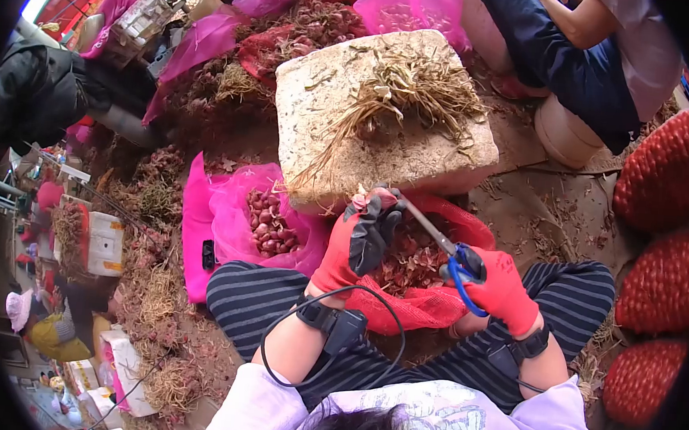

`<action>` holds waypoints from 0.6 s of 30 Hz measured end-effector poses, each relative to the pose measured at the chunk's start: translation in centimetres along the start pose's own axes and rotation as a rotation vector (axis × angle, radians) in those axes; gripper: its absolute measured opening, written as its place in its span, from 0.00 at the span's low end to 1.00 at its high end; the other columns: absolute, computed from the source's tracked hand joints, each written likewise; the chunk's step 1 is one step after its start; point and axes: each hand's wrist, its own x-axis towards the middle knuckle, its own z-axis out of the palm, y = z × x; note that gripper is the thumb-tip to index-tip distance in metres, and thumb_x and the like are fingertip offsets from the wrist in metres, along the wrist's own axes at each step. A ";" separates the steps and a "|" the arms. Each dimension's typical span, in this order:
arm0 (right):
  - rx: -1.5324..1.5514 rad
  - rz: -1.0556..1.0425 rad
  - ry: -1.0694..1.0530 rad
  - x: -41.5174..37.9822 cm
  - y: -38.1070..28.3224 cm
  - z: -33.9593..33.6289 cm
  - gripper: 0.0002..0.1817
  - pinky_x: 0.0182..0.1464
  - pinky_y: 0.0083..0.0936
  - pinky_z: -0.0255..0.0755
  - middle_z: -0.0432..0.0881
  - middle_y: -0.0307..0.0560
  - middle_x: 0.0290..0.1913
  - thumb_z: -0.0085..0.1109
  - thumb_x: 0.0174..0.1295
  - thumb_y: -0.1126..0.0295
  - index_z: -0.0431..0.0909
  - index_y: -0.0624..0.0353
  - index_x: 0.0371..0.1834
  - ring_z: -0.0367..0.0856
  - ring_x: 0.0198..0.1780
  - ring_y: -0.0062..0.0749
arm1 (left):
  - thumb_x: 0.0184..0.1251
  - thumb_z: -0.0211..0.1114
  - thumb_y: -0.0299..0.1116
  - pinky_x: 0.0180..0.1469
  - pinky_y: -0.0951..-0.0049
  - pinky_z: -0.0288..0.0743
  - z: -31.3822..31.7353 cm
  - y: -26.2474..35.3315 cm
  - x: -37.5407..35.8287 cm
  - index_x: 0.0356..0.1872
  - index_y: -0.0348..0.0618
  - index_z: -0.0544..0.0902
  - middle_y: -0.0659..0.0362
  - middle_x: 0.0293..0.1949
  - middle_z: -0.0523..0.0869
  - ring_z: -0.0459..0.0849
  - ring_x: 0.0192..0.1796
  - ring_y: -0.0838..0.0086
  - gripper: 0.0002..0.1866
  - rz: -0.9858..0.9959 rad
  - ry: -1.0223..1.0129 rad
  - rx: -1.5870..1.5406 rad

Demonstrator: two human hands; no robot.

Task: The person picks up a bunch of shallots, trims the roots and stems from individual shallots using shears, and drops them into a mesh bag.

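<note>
Both the left grip [361,244] and right grip [503,290] are red with dark grey. The scissors [460,281] have blue handles; the bulb [359,201] is pinkish. Below both grips, the trousers [568,301] are dark with grey stripes.

Head-worn view, facing forward and steeply down, fairly close.

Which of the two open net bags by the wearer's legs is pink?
The pink bag, just ahead of the left knee, with reddish bulbs inside. The other, the red bag, lies between the legs.
</note>
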 end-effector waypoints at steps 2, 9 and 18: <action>-0.085 -0.045 0.015 -0.2 0.2 0.2 0.11 0.33 0.27 0.70 0.80 0.48 0.27 0.68 0.52 0.66 0.79 0.60 0.32 0.76 0.26 0.31 | 0.73 0.55 0.39 0.44 0.84 0.76 0.0 0.2 0.0 0.52 0.42 0.76 0.62 0.47 0.81 0.81 0.42 0.80 0.14 -0.028 0.004 0.031; -0.204 -0.061 -0.006 0.1 0.6 -0.2 0.15 0.34 0.34 0.72 0.82 0.50 0.29 0.64 0.54 0.57 0.79 0.55 0.36 0.81 0.32 0.46 | 0.73 0.56 0.39 0.43 0.85 0.76 0.1 0.7 -0.3 0.50 0.45 0.78 0.61 0.52 0.80 0.80 0.43 0.82 0.12 -0.257 0.037 -0.437; -0.225 -0.097 0.011 -0.5 0.7 -0.1 0.11 0.33 0.31 0.71 0.79 0.50 0.28 0.67 0.52 0.64 0.80 0.58 0.34 0.78 0.28 0.41 | 0.74 0.55 0.38 0.45 0.83 0.74 0.7 0.9 -0.6 0.49 0.45 0.79 0.60 0.52 0.80 0.80 0.49 0.79 0.11 -0.184 0.009 -0.397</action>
